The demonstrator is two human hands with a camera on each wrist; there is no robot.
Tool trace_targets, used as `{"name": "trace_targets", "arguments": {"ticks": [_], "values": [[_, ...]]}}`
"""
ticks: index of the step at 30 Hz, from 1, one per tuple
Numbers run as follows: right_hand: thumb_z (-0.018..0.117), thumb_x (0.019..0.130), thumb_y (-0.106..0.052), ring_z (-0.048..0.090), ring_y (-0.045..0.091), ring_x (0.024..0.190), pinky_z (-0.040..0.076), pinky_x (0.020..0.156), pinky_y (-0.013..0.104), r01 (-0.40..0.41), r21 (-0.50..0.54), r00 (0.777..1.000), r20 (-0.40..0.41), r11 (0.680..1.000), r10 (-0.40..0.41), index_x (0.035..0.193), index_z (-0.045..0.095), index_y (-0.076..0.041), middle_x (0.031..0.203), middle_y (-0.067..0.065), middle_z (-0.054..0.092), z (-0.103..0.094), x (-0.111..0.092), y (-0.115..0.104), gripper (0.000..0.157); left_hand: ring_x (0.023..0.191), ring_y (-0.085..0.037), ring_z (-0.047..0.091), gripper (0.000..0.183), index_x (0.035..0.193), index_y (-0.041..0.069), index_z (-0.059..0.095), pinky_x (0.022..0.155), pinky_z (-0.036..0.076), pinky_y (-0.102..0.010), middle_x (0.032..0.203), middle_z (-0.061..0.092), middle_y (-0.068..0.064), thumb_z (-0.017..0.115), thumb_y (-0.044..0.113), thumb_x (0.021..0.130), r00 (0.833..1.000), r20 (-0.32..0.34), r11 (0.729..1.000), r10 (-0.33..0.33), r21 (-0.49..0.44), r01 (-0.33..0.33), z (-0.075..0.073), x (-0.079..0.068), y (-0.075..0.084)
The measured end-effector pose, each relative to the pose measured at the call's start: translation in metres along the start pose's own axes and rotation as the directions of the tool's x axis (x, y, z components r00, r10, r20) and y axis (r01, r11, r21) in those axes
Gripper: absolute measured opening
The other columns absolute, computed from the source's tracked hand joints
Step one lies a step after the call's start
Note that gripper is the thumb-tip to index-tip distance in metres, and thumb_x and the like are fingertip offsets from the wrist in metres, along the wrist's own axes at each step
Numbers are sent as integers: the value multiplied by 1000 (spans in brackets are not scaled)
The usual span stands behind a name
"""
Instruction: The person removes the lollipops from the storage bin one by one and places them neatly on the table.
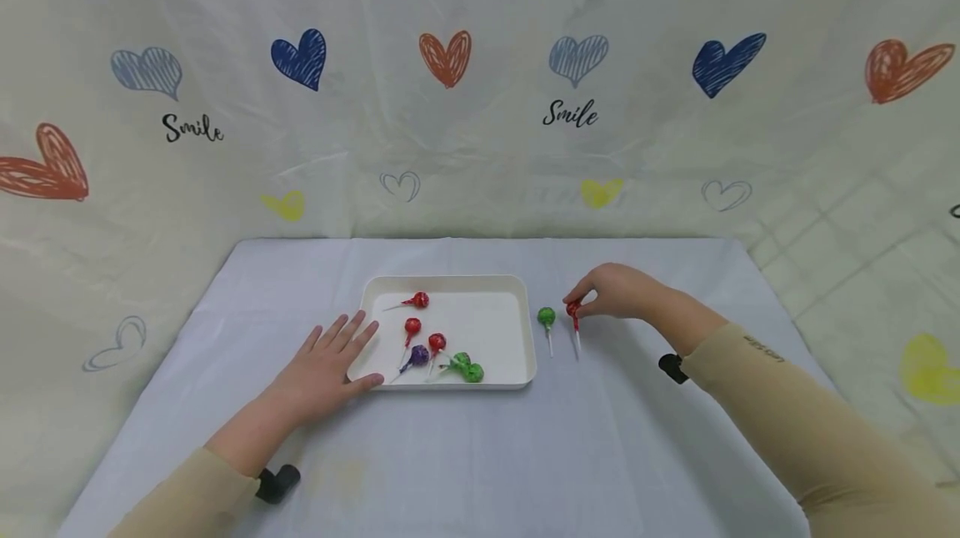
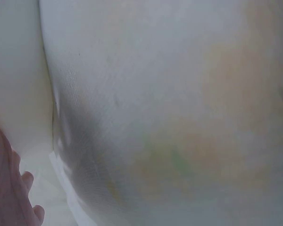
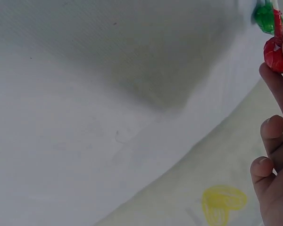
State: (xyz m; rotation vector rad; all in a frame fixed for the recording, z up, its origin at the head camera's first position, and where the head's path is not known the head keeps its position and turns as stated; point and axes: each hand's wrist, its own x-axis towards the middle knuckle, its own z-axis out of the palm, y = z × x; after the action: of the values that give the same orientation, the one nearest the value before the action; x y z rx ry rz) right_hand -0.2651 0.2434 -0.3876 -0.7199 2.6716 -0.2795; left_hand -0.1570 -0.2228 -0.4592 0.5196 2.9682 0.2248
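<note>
Red lollipop (image 1: 573, 309) in the head view: pinched at its head between the thumb and fingertips of the person's right hand (image 1: 618, 289), its white stick pointing toward the near edge of the table (image 1: 480, 471). It is to the right of a white tray (image 1: 491, 300), with a green lollipop (image 1: 547, 316) lying between the two. The left hand (image 1: 322, 375) is spread, fingers apart, over the tray's left edge, thumb at the near-left corner; it grips nothing. Inside the tray, three red, one purple and two green lollipops lie, most toward the near edge.

Left wrist view: mostly pale tablecloth; part of the left hand shows at the lower left, and how firmly it touches anything cannot be told.

Right wrist view: at the right, thumb and index finger pinch the red wrapper; two other fingers bend loosely, holding nothing. The green lollipop shows just beyond.
</note>
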Motion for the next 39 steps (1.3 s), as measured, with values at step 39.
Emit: {"name": "trace_targets", "arguments": {"ticks": [39], "values": [[70,92,-23,59,27,119,49,97,47,-5,29,1000,6,1000,5,123,73,-22,117,-3,70,9,16,9,31,150,-37,12,89,159,20,25,118,8,-62,166,14,-9,56,67,90,1000,-8,1000,7,15,-7,1,1,0]]}}
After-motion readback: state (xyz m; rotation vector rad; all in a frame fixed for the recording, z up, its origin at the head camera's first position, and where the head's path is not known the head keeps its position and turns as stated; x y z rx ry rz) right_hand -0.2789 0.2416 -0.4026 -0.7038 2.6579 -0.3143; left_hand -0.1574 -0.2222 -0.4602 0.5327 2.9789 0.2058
